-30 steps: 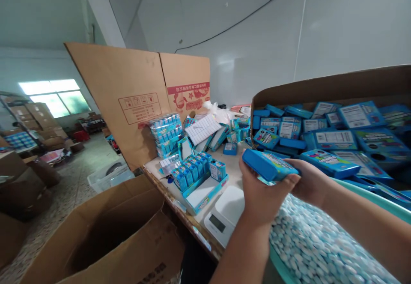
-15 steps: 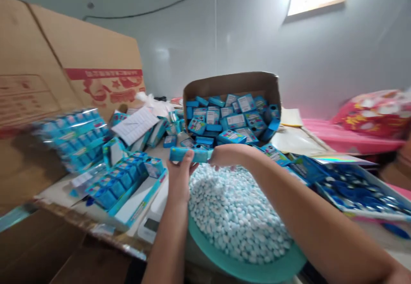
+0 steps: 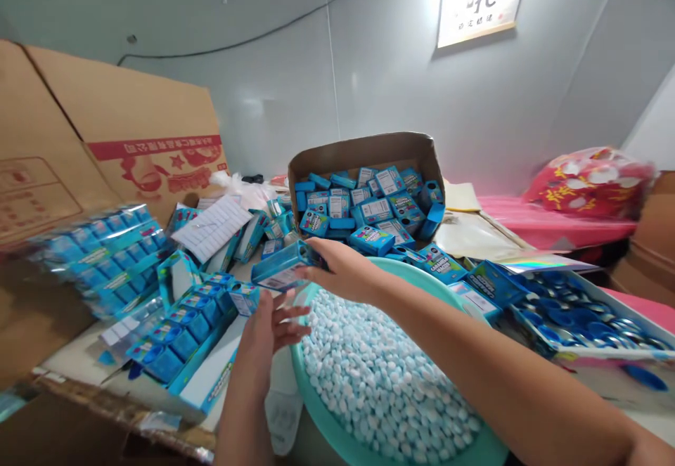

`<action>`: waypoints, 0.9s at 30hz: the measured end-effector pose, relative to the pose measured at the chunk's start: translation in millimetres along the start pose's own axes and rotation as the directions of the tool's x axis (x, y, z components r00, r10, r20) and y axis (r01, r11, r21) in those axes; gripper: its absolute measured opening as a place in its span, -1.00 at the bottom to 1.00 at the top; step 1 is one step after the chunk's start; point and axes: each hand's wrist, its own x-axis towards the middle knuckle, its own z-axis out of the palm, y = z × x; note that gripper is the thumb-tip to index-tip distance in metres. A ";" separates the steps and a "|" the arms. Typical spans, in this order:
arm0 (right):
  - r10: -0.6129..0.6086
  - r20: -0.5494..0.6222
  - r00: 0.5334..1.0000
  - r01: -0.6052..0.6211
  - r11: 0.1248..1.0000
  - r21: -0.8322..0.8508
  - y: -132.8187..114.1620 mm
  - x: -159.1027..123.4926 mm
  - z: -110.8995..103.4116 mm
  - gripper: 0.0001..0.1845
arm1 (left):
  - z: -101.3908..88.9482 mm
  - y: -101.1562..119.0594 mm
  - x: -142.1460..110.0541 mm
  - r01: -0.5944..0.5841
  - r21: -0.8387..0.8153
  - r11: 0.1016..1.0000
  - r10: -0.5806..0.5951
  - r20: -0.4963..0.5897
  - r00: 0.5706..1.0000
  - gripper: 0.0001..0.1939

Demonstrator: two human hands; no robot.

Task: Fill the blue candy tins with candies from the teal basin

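Observation:
My right hand (image 3: 337, 269) is closed around one end of a small blue carton (image 3: 279, 269), held tilted over the far left rim of a turquoise basin. Just below the carton, my left hand (image 3: 270, 331) has its fingers spread and holds nothing; whether a fingertip brushes the carton I cannot tell. The basin (image 3: 301, 376) is filled with small white and pale blue candies (image 3: 380, 367). Left of my left hand stands a display tray (image 3: 208, 382) with a row of blue cartons (image 3: 182, 329) in it. A white device, maybe a scale (image 3: 283, 417), lies partly hidden under my left wrist.
Behind the basin, an open cardboard box (image 3: 363, 146) lies full of blue cartons. Wrapped carton packs (image 3: 113, 255) and a paper sheet (image 3: 211, 228) are at left, before a large brown box (image 3: 148, 93). A tray of blue lids (image 3: 585, 318) sits at right.
My left hand has let go of the carton and opened, dropping lower and to the left. The right hand now grips the carton and has moved left with it. The camera view has shifted.

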 end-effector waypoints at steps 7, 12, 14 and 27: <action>-0.129 0.027 0.991 0.124 0.983 0.134 -27.2 -10.4 2.4 -0.59 | -45.6 17.0 -20.5 -0.397 0.411 0.820 0.422 0.033 0.906 -0.22; 0.053 0.054 0.997 -0.073 0.865 0.496 -5.9 -2.4 18.9 -0.57 | -46.4 6.3 -23.5 -0.262 0.382 0.886 0.313 -0.078 0.947 -0.51; 0.142 0.081 0.987 -0.163 0.842 0.514 12.8 1.4 19.5 -0.59 | -52.1 -11.3 -15.8 -0.201 0.423 0.883 0.322 -0.235 0.917 -0.46; 0.104 0.623 0.775 0.010 0.984 -0.176 10.4 -10.7 30.6 -0.63 | -100.9 -70.4 -3.0 -0.393 0.225 0.891 0.451 -0.350 0.821 -0.44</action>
